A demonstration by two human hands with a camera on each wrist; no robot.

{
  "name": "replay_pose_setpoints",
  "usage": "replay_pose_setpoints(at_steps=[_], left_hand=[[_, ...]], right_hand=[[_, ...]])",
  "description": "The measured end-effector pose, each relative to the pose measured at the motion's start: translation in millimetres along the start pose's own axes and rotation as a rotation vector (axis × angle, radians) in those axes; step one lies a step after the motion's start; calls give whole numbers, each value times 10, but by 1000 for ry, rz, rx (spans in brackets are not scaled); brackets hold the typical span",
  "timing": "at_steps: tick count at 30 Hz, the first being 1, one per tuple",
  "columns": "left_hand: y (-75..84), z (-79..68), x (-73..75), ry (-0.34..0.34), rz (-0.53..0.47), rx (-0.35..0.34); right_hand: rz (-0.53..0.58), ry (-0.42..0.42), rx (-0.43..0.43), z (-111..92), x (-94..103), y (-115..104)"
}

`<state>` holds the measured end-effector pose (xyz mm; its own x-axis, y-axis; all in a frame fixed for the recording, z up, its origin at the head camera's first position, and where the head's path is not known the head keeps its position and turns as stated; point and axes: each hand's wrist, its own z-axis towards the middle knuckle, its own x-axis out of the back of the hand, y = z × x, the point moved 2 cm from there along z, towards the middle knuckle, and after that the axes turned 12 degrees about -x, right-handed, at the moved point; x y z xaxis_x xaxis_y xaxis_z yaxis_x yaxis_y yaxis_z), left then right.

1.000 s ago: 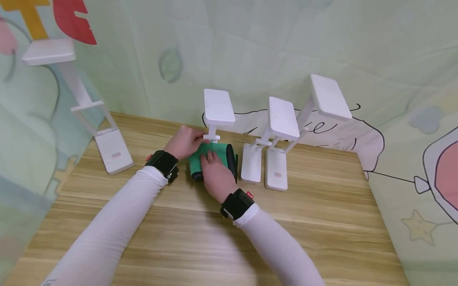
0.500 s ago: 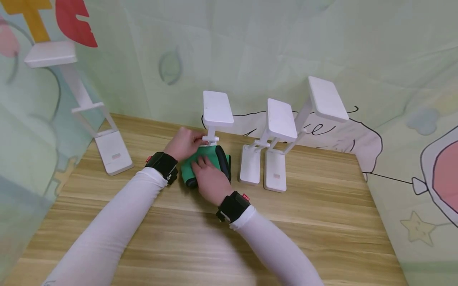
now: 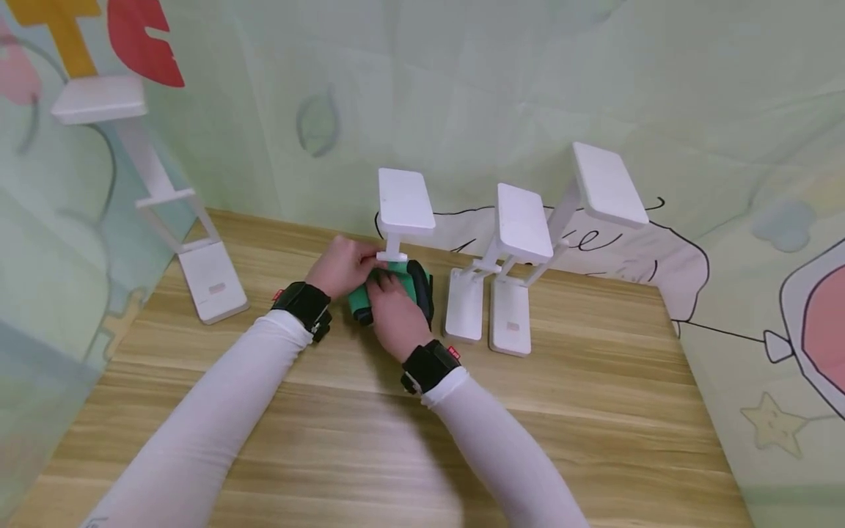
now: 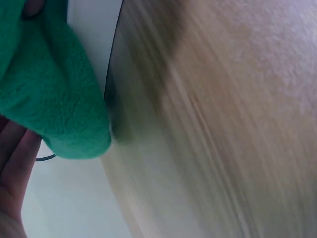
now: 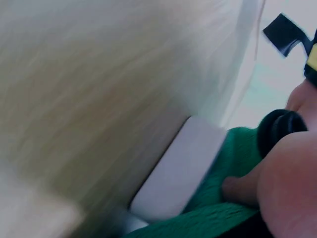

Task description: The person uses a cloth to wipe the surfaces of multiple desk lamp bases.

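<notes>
A white folding desk lamp stands at the back of the wooden table, its base mostly hidden under a green cloth with black edging. My left hand holds the lamp by its lower hinge, fingertips just under the crossbar. My right hand lies over the base and grips the bunched cloth against it. In the right wrist view, the thumb presses the cloth onto the white base. Green cloth wraps over the base in the left wrist view.
Two more white lamps, one nearer and one beyond it, stand close to the right. Another lamp is at the far left. A printed fabric backdrop borders the table behind and at both sides.
The right hand and cloth shifted left and toward the person, then moved back right and away along the lamp base. The left hand stayed at the hinge.
</notes>
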<state>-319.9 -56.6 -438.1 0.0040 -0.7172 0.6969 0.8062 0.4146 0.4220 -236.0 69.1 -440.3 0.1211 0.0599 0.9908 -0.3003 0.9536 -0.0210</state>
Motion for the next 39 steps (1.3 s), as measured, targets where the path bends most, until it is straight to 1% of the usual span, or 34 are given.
replay_pose_setpoints(at_steps=[2, 5, 8, 11, 14, 17, 19, 25, 27, 29, 35, 39], left_hand=[[9, -2, -5, -12, 0, 7], [17, -6, -9, -17, -5, 12], [17, -1, -2, -6, -3, 5], [13, 7, 5, -4, -3, -1], [20, 13, 24, -23, -14, 12], [20, 21, 32, -62, -30, 29], [19, 34, 37, -79, -32, 26], [1, 9, 25, -79, -26, 15], [-3, 5, 30, -88, -29, 29], [-2, 0, 36, -83, -16, 31], [25, 23, 35, -54, 36, -12], [40, 29, 47, -63, 27, 14]], right_hand=[[-51, -6, -13, -69, 31, -31], [-139, -45, -25, -200, 81, -89], [-208, -88, -10, -333, 129, -157], [-216, -100, 33, -426, 164, -208], [-159, -106, 64, -448, 164, -213], [-84, -114, 79, -392, 139, -175], [-38, -121, 79, -326, 116, -136], [58, -112, 64, -144, 11, -65], [82, -98, 56, -83, -15, -43], [96, -83, 43, -24, -42, -16], [79, -32, -15, 72, -72, 37], [84, -29, -32, 77, -60, 26]])
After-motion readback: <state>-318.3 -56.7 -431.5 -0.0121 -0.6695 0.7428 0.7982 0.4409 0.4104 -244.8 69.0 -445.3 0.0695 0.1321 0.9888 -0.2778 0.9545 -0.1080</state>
